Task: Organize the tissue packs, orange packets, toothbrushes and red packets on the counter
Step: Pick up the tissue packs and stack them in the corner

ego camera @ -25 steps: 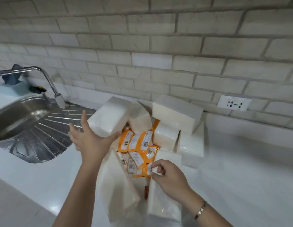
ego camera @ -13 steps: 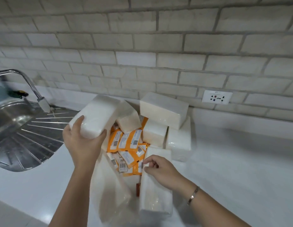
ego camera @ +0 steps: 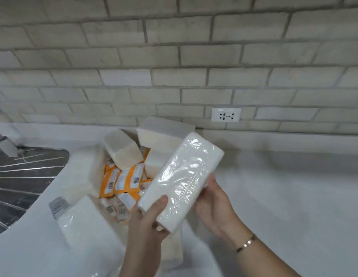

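Tissue pack [ego camera: 182, 182] held beside orange packets [ego camera: 122, 180], other packs [ego camera: 122, 151] crowding around them.

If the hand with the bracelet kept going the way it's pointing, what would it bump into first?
Probably the pile: the right hand points up-left, so the wrapped tissue pack it holds would likely meet the standing tissue pack beside the orange packets. Height is unclear, so it might pass over.

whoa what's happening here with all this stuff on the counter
A person is sorting a heap on the white counter. Both hands hold one wrapped tissue pack above the pile: the left hand grips its near end, the right hand its side. More tissue packs lie jumbled around the orange packets, beside the sink drainboard.
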